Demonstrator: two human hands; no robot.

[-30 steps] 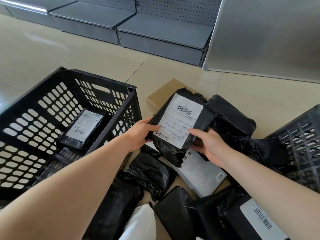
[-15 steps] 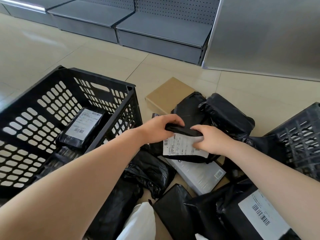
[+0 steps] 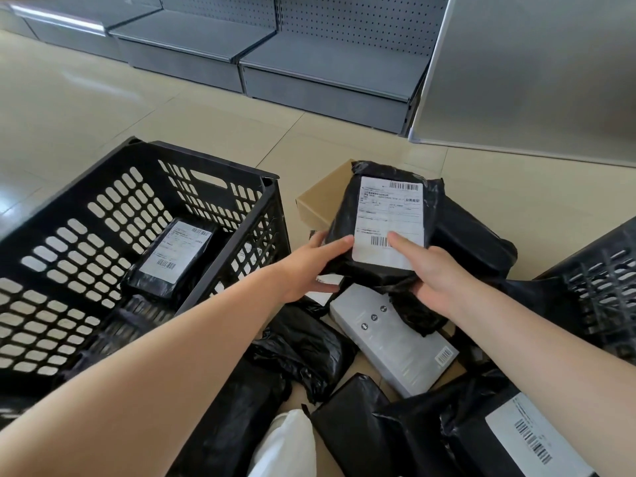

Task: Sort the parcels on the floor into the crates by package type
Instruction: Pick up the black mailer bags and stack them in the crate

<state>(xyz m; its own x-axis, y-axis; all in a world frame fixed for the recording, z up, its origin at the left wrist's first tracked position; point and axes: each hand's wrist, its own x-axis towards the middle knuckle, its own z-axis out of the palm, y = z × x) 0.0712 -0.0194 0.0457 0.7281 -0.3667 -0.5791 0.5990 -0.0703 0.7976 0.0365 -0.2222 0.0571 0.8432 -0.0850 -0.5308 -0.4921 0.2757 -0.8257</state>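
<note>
Black bag parcel [image 3: 385,218] held label-up above the floor pile, gripped by left hand [image 3: 309,266] and right hand [image 3: 437,280], thumbs pressed on the white label. Left crate [image 3: 137,235] beside, holding one similar parcel [image 3: 172,256], possibly more.

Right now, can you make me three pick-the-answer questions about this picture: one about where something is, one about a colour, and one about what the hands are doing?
1. Where is the brown box?
A. inside the left crate
B. on the floor behind the held bag
C. on the shelf

2. What colour is the bag in the left crate?
A. black
B. white
C. brown

3. The held bag is:
A. lying untouched
B. held by one hand
C. held by both hands

Answers: 1 B, it pokes out behind the bag; 2 A, black with a white label; 3 C, left hand and right hand grip it.
</note>
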